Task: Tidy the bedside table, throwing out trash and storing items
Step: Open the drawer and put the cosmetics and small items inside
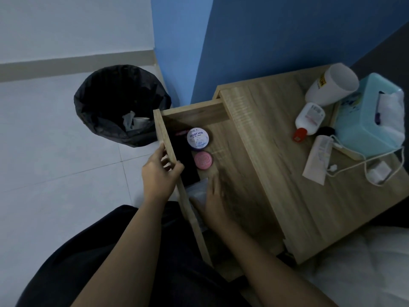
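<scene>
The wooden bedside table point(276, 151) has its drawer point(164, 129) pulled out to the left. My left hand point(159, 171) grips the drawer's front panel. My right hand point(215, 202) is blurred and reaches into the drawer, resting on a pale plastic packet point(198, 189); whether it grips the packet is unclear. In the drawer lie a white round jar point(197, 138) and a pink round tin point(203, 160). On the tabletop sit a white cup point(329, 85), a red-capped white bottle point(308, 120), a pale tube point(318, 159), a white cable with charger point(376, 171) and a teal tissue box point(371, 118).
A bin lined with a black bag point(121, 105) stands on the tiled floor left of the drawer, with a paper cup and wrappers inside. A blue wall rises behind the table. White bedding point(365, 269) lies at the lower right. My dark-clothed legs fill the bottom.
</scene>
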